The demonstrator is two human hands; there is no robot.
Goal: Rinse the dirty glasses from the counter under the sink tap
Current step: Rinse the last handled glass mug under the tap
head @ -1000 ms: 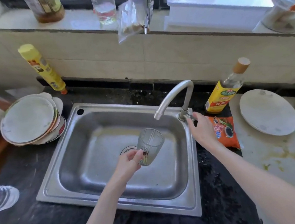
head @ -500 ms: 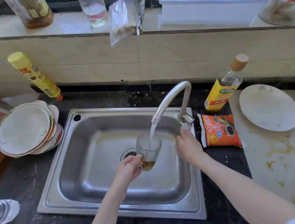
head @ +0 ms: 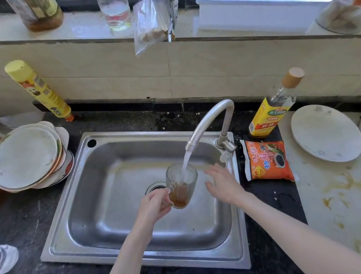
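Glass gripped by left hand; right hand, seemingly relaxed, left tap.

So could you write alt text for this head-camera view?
A left hand holds a glass mug of brown liquid under the running tap over a steel sink; the right hand hovers open beside it.

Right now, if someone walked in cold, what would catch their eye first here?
Water pours from the tap into a glass that the left hand holds over the sink; brown liquid sits at the glass's bottom. The right hand hovers open beside it. An orange packet lies right of the sink, and stacked plates sit to its left.
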